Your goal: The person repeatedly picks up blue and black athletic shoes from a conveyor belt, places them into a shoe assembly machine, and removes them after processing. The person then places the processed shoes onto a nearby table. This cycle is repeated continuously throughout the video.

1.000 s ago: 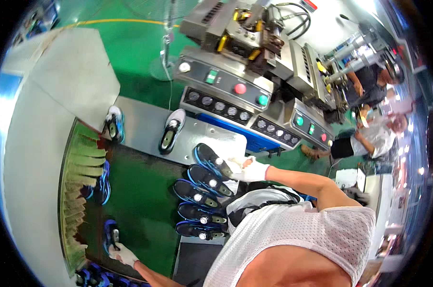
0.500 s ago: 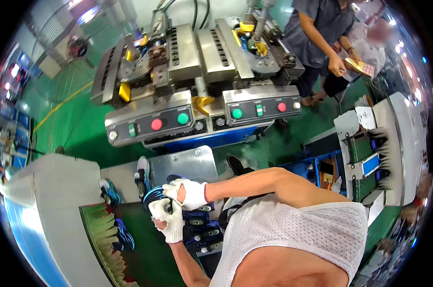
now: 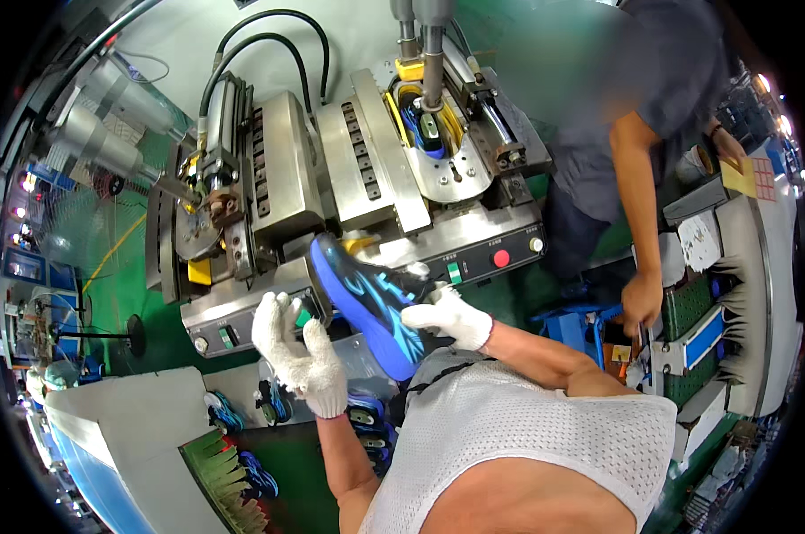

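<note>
A black and light-blue sneaker [image 3: 376,294] with a bright blue sole is held up in front of the machine. My right hand [image 3: 449,319], in a white knit glove, grips it at the opening. To the left of the sneaker, my left hand [image 3: 302,358], also gloved, is raised with its fingers apart and holds nothing. Beyond the hands stands a steel two-station press machine [image 3: 287,160]. In its right station another blue and black shoe [image 3: 424,132] sits under a metal rod.
More shoes [image 3: 367,418] lie beside a dark green belt [image 3: 300,485], near a grey housing [image 3: 122,418] with a fringed curtain [image 3: 220,485]. At right, a co-worker [image 3: 634,178] reaches down near a blue crate [image 3: 580,329] and a brush-edged machine [image 3: 745,303].
My hands have risen from the shoes by the belt towards the press. My right hand now lifts a sneaker; my left hand is apart from it. The co-worker has come nearer.
</note>
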{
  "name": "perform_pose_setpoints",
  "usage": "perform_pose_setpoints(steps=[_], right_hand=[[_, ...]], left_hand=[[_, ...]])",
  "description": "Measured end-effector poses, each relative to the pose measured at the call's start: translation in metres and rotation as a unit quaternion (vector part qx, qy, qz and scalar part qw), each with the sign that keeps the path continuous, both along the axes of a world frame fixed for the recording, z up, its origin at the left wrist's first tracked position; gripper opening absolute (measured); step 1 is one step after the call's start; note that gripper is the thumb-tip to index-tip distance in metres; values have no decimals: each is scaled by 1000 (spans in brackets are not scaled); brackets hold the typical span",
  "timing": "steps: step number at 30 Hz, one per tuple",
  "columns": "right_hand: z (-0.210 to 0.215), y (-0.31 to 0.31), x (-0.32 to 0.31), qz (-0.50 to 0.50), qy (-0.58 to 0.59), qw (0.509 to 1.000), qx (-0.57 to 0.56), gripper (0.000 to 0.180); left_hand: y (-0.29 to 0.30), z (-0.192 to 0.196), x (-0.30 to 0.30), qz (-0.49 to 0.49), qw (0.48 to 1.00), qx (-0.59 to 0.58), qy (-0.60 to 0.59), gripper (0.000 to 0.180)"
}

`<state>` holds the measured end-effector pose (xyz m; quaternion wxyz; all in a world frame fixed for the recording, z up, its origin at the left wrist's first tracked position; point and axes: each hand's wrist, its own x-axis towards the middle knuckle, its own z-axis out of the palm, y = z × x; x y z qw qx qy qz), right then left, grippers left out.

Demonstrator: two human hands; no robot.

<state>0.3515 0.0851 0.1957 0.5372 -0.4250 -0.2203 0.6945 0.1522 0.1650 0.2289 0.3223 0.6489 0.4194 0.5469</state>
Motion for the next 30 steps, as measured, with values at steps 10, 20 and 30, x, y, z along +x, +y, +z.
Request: perform_pose_setpoints(steps=[10, 20, 30], right_hand=[[5, 19, 44, -72, -6, 997, 26, 44], [-2, 36, 24, -24, 92, 995, 42, 66], [-12, 61, 5, 51, 11, 993, 103, 67]], left_hand=[[34, -13, 72, -172, 976, -122, -50, 73], [46, -21, 54, -151, 974, -166, -33, 110], [37, -17, 28, -70, 984, -158, -43, 115]])
